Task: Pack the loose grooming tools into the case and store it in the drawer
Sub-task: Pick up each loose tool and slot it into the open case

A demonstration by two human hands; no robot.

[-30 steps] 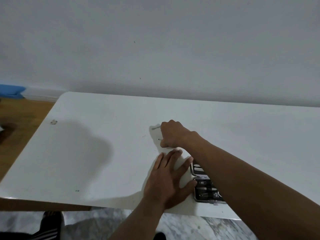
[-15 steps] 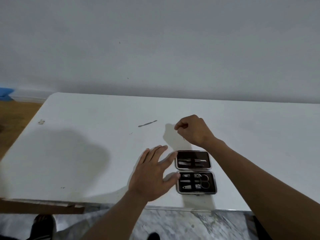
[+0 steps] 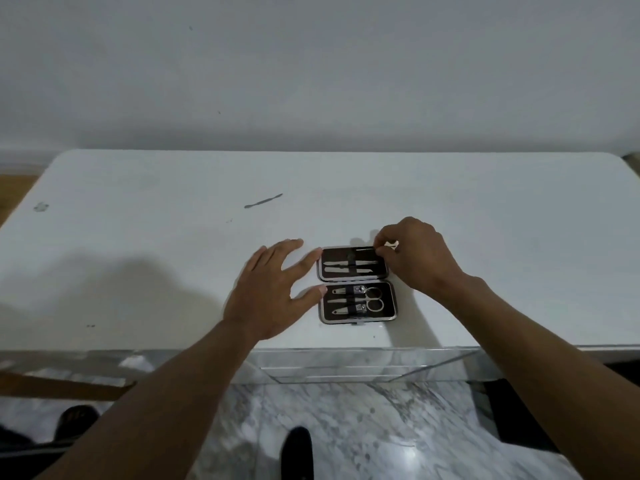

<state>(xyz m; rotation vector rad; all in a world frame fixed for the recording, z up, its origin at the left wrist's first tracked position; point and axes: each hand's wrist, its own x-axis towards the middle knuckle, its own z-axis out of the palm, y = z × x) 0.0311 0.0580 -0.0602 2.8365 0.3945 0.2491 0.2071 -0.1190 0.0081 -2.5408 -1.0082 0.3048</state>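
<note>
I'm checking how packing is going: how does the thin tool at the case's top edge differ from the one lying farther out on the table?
The thin tool at the open case is pinched by the right hand; the loose tool is untouched. The first lies level along the case's far edge; the second lies slanted on the bare table, left of the case. Both are slender metal pieces. The left hand rests flat beside the case.

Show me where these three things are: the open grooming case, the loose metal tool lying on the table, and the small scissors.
open grooming case (image 3: 390, 315): head view, bare lining at its lower right corner.
loose metal tool (image 3: 263, 201): head view, middle of its thin shaft.
small scissors (image 3: 374, 298): head view, between the two finger rings.
</note>
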